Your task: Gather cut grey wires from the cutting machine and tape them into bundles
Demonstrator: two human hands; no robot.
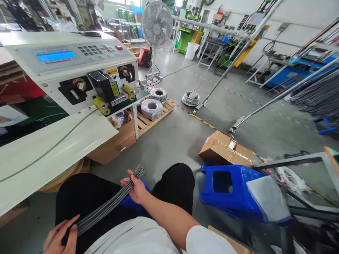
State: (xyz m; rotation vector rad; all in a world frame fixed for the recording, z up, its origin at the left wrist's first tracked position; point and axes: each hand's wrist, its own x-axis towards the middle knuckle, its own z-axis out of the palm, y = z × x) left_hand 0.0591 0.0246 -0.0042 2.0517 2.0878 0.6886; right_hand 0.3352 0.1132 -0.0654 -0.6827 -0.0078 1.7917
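A bundle of grey cables (106, 208) lies slantwise across my lap, over dark trousers. My right hand (136, 188) is closed round it near the far end, where the cut tips fan out slightly past the thumb. At the lower left, my left hand (62, 236) grips the near end between thumb and fingers; it is a little blurred, and the cable ends there are hidden. One more grey cable (63, 139) runs from the yellow rollers (102, 106) of a wire-cutting machine (79, 67) down over a pale sloping sheet (53, 158).
Wrapped cable coils (152, 108) sit on a wooden pallet (144, 123) beside the machine. A standing fan (156, 26) is behind. To my right are a blue plastic stool (238, 190), a cardboard box (225, 150) and slanting metal poles (225, 74).
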